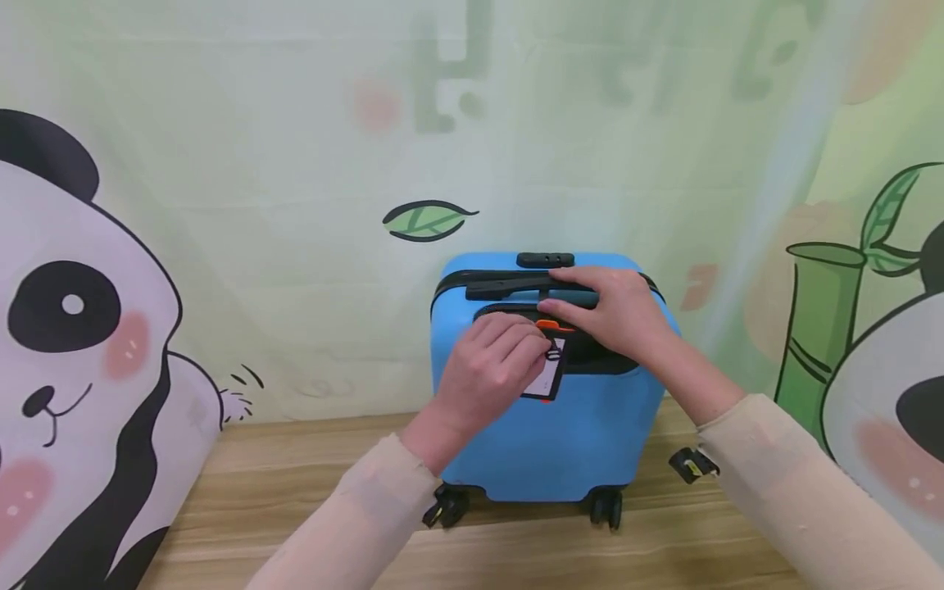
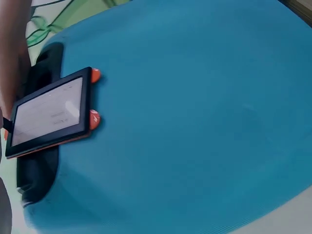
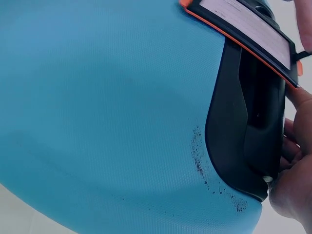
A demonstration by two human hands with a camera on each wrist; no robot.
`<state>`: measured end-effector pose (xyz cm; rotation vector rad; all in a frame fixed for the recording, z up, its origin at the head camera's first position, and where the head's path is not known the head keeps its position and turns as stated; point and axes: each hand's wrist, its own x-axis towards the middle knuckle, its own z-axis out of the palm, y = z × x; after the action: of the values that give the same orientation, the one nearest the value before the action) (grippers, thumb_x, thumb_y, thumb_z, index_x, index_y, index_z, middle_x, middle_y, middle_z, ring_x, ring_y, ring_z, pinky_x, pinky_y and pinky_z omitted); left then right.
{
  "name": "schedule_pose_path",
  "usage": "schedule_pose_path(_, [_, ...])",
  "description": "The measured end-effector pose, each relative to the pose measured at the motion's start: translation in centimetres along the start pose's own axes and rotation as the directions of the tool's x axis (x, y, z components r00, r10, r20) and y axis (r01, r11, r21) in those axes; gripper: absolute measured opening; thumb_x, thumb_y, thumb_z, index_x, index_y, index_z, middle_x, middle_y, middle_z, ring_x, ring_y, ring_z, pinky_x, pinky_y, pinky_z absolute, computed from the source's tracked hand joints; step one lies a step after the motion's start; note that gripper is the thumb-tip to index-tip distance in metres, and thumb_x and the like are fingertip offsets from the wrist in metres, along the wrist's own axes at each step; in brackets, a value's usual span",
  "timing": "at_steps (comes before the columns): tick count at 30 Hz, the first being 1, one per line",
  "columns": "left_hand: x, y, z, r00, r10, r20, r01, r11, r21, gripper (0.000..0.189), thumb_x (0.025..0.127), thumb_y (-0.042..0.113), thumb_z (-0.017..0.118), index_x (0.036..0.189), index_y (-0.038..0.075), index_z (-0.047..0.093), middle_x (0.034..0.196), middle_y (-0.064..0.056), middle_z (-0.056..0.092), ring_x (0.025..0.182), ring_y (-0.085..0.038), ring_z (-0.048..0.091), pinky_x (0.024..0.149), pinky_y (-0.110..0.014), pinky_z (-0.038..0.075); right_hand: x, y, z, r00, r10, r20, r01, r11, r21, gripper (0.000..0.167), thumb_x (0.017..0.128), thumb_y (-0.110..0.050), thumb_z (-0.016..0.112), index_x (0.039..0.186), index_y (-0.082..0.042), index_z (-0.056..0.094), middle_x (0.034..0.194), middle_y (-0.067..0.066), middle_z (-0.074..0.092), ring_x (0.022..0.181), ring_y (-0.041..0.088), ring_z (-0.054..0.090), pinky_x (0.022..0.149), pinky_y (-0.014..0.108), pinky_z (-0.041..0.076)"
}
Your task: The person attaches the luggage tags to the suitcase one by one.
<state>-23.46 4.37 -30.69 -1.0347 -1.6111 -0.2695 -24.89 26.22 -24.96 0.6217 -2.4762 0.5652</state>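
Observation:
A light blue suitcase stands upright on its wheels. Its black carry handle runs across the upper part, above a dark recess. A black-framed luggage tag with a white card and orange edges hangs in front of that recess. The left hand, fingers curled, pinches the tag's black strap at the tag's upper end; the fingertips are partly hidden. From the right side, the right hand grips the handle, fingers above and thumb below, close to a short piece of strap around it.
The suitcase rests on a wood-grain surface before a pale green cloth backdrop printed with pandas and bamboo. Black wheels show under the suitcase. A black latch piece sits on its top.

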Motion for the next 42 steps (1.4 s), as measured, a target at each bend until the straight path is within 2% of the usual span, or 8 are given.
schedule_pose_path(7, [-0.7, 0.0, 0.2, 0.998, 0.06, 0.017, -0.061, 0.997, 0.044, 0.019, 0.091, 0.017, 0.087, 0.103, 0.009, 0.075, 0.105, -0.002, 0.081, 0.1, -0.017, 0.074, 0.101, -0.027, 0.056, 0.0, -0.1, 0.0, 0.999, 0.028, 0.016, -0.028, 1.0, -0.01, 0.052, 0.095, -0.031, 0.084, 0.139, -0.006, 0.071, 0.134, 0.019, 0.073, 0.116, 0.039, 0.071, 0.093, 0.052, 0.056])
schedule_pose_path(12, [-0.4, 0.0, 0.4, 0.996, 0.083, -0.013, -0.082, 0.995, 0.063, 0.018, 0.092, 0.016, 0.086, 0.1, 0.008, 0.073, 0.103, -0.003, 0.081, 0.098, -0.018, 0.073, 0.1, -0.028, 0.057, 0.0, -0.1, 0.0, 1.0, 0.025, 0.013, -0.025, 1.0, -0.01, 0.052, 0.094, -0.031, 0.084, 0.139, -0.006, 0.072, 0.133, 0.019, 0.073, 0.114, 0.039, 0.071, 0.092, 0.052, 0.056])
schedule_pose_path(18, [0.5, -0.1, 0.3, 0.993, 0.09, -0.077, -0.083, 0.993, 0.088, 0.019, 0.09, 0.014, 0.087, 0.099, 0.007, 0.071, 0.101, -0.005, 0.08, 0.097, -0.019, 0.072, 0.098, -0.028, 0.058, -0.1, 0.1, 0.0, 1.0, -0.001, -0.005, 0.001, 1.0, -0.007, 0.05, 0.094, -0.028, 0.085, 0.137, -0.006, 0.073, 0.129, 0.018, 0.075, 0.087, 0.032, 0.071, 0.079, 0.045, 0.055])
schedule_pose_path(21, [0.7, -0.3, 0.4, 0.992, 0.088, -0.091, -0.08, 0.992, 0.097, 0.02, 0.09, 0.013, 0.087, 0.098, 0.007, 0.07, 0.101, -0.005, 0.08, 0.096, -0.019, 0.072, 0.098, -0.029, 0.058, -0.1, 0.0, -0.1, 1.0, -0.001, 0.006, 0.001, 1.0, -0.013, 0.049, 0.095, -0.027, 0.084, 0.138, -0.006, 0.072, 0.125, 0.018, 0.076, 0.065, 0.025, 0.057, 0.069, 0.041, 0.048])
schedule_pose_path(24, [0.4, -0.4, 0.7, 0.991, 0.102, -0.08, -0.094, 0.99, 0.108, 0.021, 0.089, 0.014, 0.088, 0.098, 0.007, 0.07, 0.1, -0.005, 0.08, 0.095, -0.019, 0.072, 0.098, -0.029, 0.058, -0.1, -0.2, -0.2, 1.0, 0.013, 0.024, -0.013, 1.0, -0.009, 0.051, 0.094, -0.028, 0.084, 0.139, -0.007, 0.072, 0.121, 0.017, 0.078, 0.059, 0.022, 0.046, 0.065, 0.038, 0.042])
schedule_pose_path(32, [-0.7, -0.4, 0.9, 0.998, 0.065, -0.022, -0.063, 0.994, 0.089, 0.023, 0.09, 0.017, 0.088, 0.1, 0.008, 0.07, 0.104, -0.005, 0.081, 0.099, -0.018, 0.072, 0.101, -0.029, 0.057, 0.2, -0.6, -0.4, 0.998, 0.041, 0.039, -0.04, 0.999, -0.031, 0.053, 0.094, -0.036, 0.084, 0.138, -0.008, 0.073, 0.116, 0.015, 0.079, 0.068, 0.026, 0.058, 0.071, 0.041, 0.05])
schedule_pose_path(37, [-1.0, -0.3, 0.6, 1.0, 0.013, -0.007, -0.013, 0.999, 0.045, 0.021, 0.089, 0.015, 0.088, 0.101, 0.008, 0.073, 0.103, -0.005, 0.081, 0.1, -0.019, 0.072, 0.099, -0.029, 0.058, 1.0, -1.0, -0.5, 0.997, 0.046, 0.062, -0.041, 0.996, -0.084, 0.055, 0.093, -0.044, 0.083, 0.134, -0.008, 0.075, 0.123, 0.015, 0.078, 0.092, 0.033, 0.071, 0.082, 0.046, 0.057])
schedule_pose_path(42, [-0.7, 0.0, 0.2, 1.0, -0.006, -0.02, 0.006, 1.0, 0.006, 0.017, 0.089, 0.014, 0.086, 0.101, 0.008, 0.075, 0.103, -0.005, 0.081, 0.1, -0.02, 0.072, 0.098, -0.03, 0.058, 1.2, -1.0, -0.7, 0.994, 0.064, 0.09, -0.056, 0.994, -0.09, 0.055, 0.092, -0.044, 0.084, 0.134, -0.008, 0.075, 0.126, 0.015, 0.077, 0.107, 0.037, 0.072, 0.088, 0.048, 0.057])
